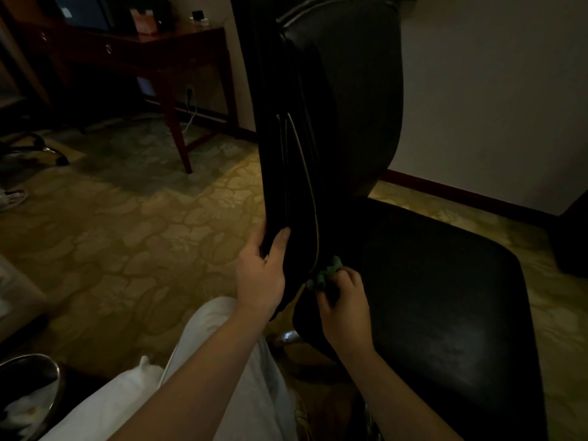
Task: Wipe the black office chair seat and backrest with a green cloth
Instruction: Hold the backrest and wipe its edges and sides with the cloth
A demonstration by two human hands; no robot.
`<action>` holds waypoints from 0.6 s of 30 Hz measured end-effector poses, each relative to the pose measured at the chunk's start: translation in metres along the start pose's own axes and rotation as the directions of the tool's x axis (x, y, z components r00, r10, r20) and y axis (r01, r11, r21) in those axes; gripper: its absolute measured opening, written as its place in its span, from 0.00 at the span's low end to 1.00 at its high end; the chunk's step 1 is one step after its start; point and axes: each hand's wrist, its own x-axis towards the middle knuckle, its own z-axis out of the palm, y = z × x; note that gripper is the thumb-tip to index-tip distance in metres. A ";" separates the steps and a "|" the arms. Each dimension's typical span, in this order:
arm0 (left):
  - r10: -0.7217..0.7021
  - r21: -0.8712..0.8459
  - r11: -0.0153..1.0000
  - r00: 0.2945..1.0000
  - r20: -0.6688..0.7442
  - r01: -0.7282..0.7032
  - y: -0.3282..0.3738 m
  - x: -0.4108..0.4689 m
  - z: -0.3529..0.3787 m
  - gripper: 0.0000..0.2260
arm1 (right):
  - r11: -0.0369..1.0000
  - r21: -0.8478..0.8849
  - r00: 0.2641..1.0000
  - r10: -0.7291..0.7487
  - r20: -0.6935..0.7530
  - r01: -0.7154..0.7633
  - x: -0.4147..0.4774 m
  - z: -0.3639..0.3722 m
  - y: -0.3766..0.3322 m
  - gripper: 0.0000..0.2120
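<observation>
While the left hand [261, 275] clasps the lower side edge of the backrest [343, 106], the right hand [343, 300] pinches the bunched green cloth [327, 272] into the crease at the rear edge of the seat [445, 297]; so small a wad may slip free under a hard push.

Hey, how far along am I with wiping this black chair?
Nothing shows as finished; the dim leather gives no wipe marks. In hand: your left hand grips the backrest edge while your right hand holds the green cloth at its base. The seat is likely left to do.
</observation>
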 end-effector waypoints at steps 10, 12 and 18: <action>0.029 -0.003 1.000 1.000 0.003 -0.029 0.000 0.000 -0.001 0.17 | 0.986 0.123 0.980 -0.090 -0.180 0.113 -0.005 -0.008 -0.014 0.07; 0.018 -0.016 1.000 1.000 0.020 -0.017 -0.001 0.000 -0.003 0.17 | 0.983 0.138 0.980 -0.098 -0.173 0.123 -0.005 -0.006 -0.016 0.07; -0.016 -0.058 0.998 0.997 0.074 0.020 0.004 0.000 -0.008 0.17 | 0.998 -0.037 0.992 0.047 0.115 -0.043 0.001 -0.005 0.010 0.09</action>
